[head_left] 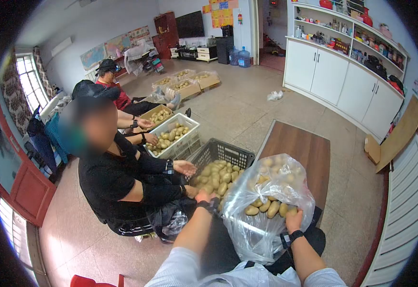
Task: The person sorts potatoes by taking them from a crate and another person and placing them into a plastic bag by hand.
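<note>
A clear plastic bag with potatoes inside rests on my lap and against a brown wooden board. My right hand is at the bag's right edge, its fingers closed on the plastic. On the left, my left hand reaches to the near edge of a dark crate full of potatoes; its fingers are blurred, and what they touch cannot be made out. A co-worker's hand is beside it at the crate, and the same person's other hand is held palm up over the crate's left side.
A white crate of potatoes stands beyond the dark one, with more boxes of potatoes behind. Co-workers sit along the left. The brown board lies behind the bag; white cabinets line the right wall.
</note>
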Demonstrator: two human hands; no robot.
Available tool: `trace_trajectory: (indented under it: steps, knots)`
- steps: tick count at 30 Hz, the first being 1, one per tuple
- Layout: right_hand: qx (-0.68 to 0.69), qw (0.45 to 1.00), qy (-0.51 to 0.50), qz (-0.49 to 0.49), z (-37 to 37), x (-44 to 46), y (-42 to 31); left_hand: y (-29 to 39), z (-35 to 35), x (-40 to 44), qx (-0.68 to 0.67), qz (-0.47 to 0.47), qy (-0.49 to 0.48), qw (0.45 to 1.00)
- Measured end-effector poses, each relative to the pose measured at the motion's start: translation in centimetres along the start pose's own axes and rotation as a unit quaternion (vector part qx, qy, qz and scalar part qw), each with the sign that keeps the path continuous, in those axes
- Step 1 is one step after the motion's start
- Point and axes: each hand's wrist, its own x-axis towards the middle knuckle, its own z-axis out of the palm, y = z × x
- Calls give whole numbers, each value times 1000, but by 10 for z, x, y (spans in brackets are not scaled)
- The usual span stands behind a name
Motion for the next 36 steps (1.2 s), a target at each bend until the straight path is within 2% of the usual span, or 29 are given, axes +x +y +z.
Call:
trace_trajectory:
  steps: [1,3,4,6,7,8,9,10,11,13,14,16,19,20,21,24,25,28,30,31,33,34,35,36]
  knots:
    - [0,1000,0,1,-8,-8,-18,0,6,-1,-42,21,23,999]
    - [157,973,-89,143,-40,-38,-94,5,16,3,-84,42,46,994]
    - [157,973,-89,145,-32,-35,-83,16,12,5,-112,5,-5,994]
    - [267,955,-87,101,-12,-29,-53,37,-4,-5,-208,2,-68,976]
    - [266,954,-87,102,-10,-32,-51,51,-17,-12,-254,-4,-98,962]
    - [315,932,-133,122,-7,-34,-55,76,-31,-21,-451,-146,-141,869]
    - [361,904,-179,142,-3,-37,-56,87,-31,-24,-617,-278,-175,715]
    - [361,904,-178,143,1,-43,-56,86,-23,-24,-632,-244,-259,689]
    - [403,881,-197,150,7,-49,-58,88,-21,-27,-631,-243,-260,689]
    - [448,854,-215,153,18,-56,-71,107,-40,-38,-558,-199,-374,714]
    - [449,845,-253,140,22,-57,-80,112,-40,-42,-552,-193,-398,707]
    - [417,839,-318,147,5,-71,-143,129,-52,-46,-518,-189,-433,713]
    - [378,844,-369,91,19,-70,-168,147,-75,-60,-485,-176,-492,701]
    - [333,867,-359,91,16,-72,-185,149,-78,-60,-467,-157,-530,690]
    - [333,867,-359,92,21,-73,-190,149,-78,-61,-449,-141,-567,676]
    - [218,923,-307,-75,37,-68,-195,149,-78,-61,-432,-102,-582,682]
    - [218,923,-307,-75,37,-69,-195,150,-79,-60,-423,-82,-588,685]
    - [238,924,-295,-45,39,-71,-192,149,-86,-61,-466,-107,-565,673]
    - [177,938,-226,-196,51,-59,-163,141,-68,-57,-506,-137,-548,652]
    - [177,938,-227,-195,46,-58,-156,138,-62,-54,-544,-163,-529,630]
    - [67,947,-197,-244,32,-54,-141,128,-56,-45,-580,-153,-490,633]
    - [-25,956,-174,-234,28,-48,-131,123,-54,-41,-612,-142,-452,633]
    - [-26,957,-175,-232,22,-39,-121,118,-51,-38,-612,-143,-453,632]
    - [-129,945,-190,-232,14,-30,-113,114,-47,-34,-655,-169,-396,621]
